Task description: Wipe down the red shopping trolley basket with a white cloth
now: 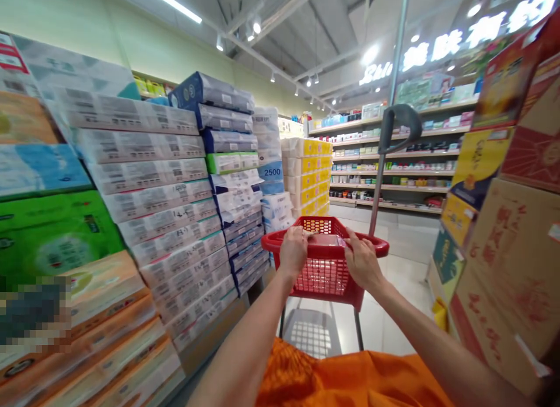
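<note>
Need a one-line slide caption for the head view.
Left hand and right hand on a red shopping cart in a store aisle, between stacked packs and cardboard boxes.

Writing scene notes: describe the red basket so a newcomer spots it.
Find the aisle between wrapped packs on the left and cartons on the right. Low in its middle is the red basket. Unlike those piles, it has latticed sides, with left hand and right hand on its rim.

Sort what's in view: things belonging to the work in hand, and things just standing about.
In use:
- red cart
- left hand, on its rim
- right hand, also on its rim

Just standing about:
- stacked white packs
- yellow packs
- cardboard boxes
- shelves
</note>
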`<state>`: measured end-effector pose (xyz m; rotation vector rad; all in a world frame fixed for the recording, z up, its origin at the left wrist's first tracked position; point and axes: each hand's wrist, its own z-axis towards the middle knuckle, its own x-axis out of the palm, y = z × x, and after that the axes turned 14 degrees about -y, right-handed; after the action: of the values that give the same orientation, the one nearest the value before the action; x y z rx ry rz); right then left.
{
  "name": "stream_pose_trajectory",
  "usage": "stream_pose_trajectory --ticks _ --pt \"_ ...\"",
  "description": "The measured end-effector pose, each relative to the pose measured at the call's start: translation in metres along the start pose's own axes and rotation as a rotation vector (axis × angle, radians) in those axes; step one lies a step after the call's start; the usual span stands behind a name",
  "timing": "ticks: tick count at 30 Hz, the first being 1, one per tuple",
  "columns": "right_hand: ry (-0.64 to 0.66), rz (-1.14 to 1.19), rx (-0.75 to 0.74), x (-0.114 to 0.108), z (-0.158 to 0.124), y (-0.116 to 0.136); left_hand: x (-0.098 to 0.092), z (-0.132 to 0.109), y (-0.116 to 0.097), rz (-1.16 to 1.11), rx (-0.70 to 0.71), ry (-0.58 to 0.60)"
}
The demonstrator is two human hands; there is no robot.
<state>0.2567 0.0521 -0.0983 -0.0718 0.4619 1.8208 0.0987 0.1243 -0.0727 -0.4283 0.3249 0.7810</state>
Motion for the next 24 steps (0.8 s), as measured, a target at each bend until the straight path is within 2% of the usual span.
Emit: stream_pose_trajectory --ticks 2,4,6,8,11,13,16,18,19,21,24 --pt "0.005 0.022 0.009 -0.002 0.002 0.002 0.01 -0.004 -0.015 -0.086 0.052 0.019" --pt "0.034 0.028 -0.006 -0.006 0.006 -0.001 0.02 -0.007 -0.034 -0.184 0.181 0.08" --pt "0.049 -0.031 0.002 -0.012 0.01 -0.01 0.022 -0.008 -0.041 -0.227 0.262 0.115" --pt "0.068 -0.098 0.033 -0.017 0.012 -0.021 0.016 -0.006 -0.03 -0.196 0.216 0.096" --pt "0.079 -0.059 0.025 -0.016 0.008 -0.03 0.001 0.001 -0.005 -0.094 0.048 0.033" --pt "0.031 0.003 0.034 -0.011 0.003 -0.028 -0.003 0.003 -0.007 -0.072 0.011 0.029" --pt "-0.031 0.016 0.061 -0.005 -0.002 -0.021 0.006 -0.002 -0.035 -0.127 0.157 0.077" --pt "-0.041 -0.008 0.041 -0.004 -0.004 -0.019 0.011 -0.007 -0.046 -0.154 0.292 0.091" --pt "-0.043 -0.022 0.032 -0.004 -0.004 -0.018 0.01 -0.008 -0.043 -0.154 0.323 0.088" --pt "-0.042 -0.033 0.031 -0.005 -0.004 -0.018 0.003 -0.007 -0.022 -0.122 0.272 0.061" --pt "-0.033 -0.031 0.053 -0.005 -0.002 -0.017 -0.011 -0.003 0.016 -0.005 0.034 -0.022"
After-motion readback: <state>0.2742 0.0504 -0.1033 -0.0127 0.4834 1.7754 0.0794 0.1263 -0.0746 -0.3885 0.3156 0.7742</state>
